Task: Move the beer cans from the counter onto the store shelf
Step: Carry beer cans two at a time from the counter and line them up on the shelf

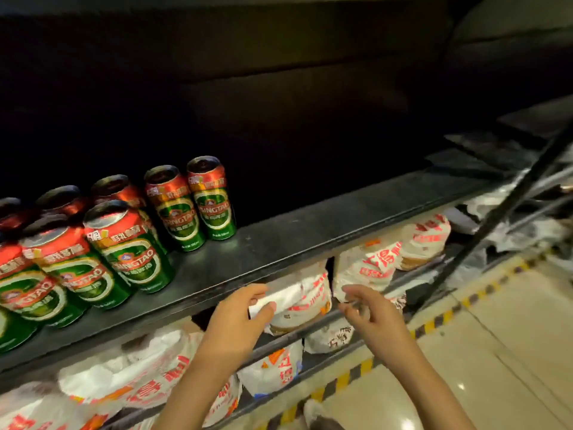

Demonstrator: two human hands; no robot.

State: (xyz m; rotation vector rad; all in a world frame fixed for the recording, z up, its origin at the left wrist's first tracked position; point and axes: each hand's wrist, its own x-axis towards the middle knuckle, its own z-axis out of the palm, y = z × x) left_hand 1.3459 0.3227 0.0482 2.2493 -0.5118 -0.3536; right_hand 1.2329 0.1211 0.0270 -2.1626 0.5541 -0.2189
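The beer cans (93, 243) are grouped upright at the 9 o'clock end of the store shelf (310, 240), labels outward, so free shelf surface is kept toward 3 o'clock for further stock. Both hands are held just below the shelf edge, at 6 o'clock. The left hand (238, 318) is loosely curled and nothing is held; the right hand (372, 311) likewise carries nothing. White bags (366, 268) are stacked beneath. No worktop is visible.

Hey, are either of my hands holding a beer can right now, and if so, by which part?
No. Both the left hand and right hand are empty, fingers loosely curled, in front of the shelf edge. The beer cans stand untouched on the shelf.
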